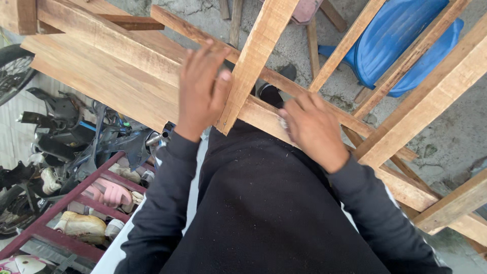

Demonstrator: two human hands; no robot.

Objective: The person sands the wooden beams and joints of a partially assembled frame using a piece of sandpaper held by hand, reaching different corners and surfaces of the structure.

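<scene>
Shoe rack (pixel 76 195): dark red metal bars, near left, holding pale and pink shoes.
Motorbike (pixel 61 127): dark machine at the far left, beyond the rack; a wheel shows at the left edge.
Wide board (pixel 101 66): pale timber, running from upper left down toward the centre.
Left hand (pixel 200 91): back of hand toward the camera, fingers spread fairly wide and laid flat over the long rail, the thumb side touching the upright slat; it presses rather than grips.
Upright slat (pixel 256 56): light wood strip, rising from centre to the top edge, crossing the long rail between the two hands.
Long rail (pixel 264 109): diagonal wooden bar, from upper left to lower right, passing under both hands.
Right hand (pixel 312 129): fingers loosely curled and close together on the long rail's near edge; whether they pinch something small cannot be told.
Blue plastic chair (pixel 401 40): far right, on the concrete floor behind the frame's slats.
</scene>
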